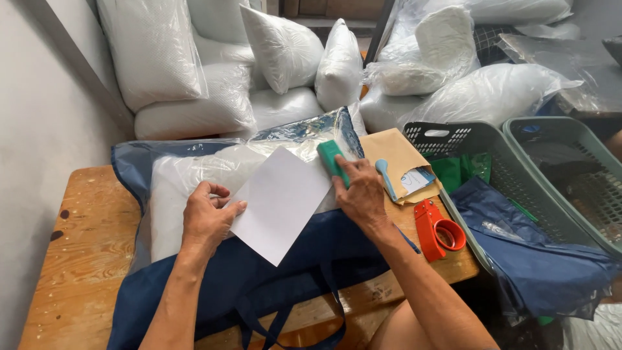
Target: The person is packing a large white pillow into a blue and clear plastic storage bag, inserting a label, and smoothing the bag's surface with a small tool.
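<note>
A white sheet of paper (282,201) lies on a plastic-wrapped white pillow (188,181) that sits half inside a dark blue bag (259,272) on the wooden table (78,253). My left hand (207,217) pinches the sheet's left edge and rests on the pillow. My right hand (359,191) presses a teal green block (332,159) against the sheet's upper right corner.
A brown envelope (395,155) with a light blue tool (383,175) lies right of the pillow. A red tape dispenser (437,230) sits at the table's right edge. Two dark green baskets (492,139) stand to the right, one holding blue bags. Wrapped pillows (285,45) are stacked behind.
</note>
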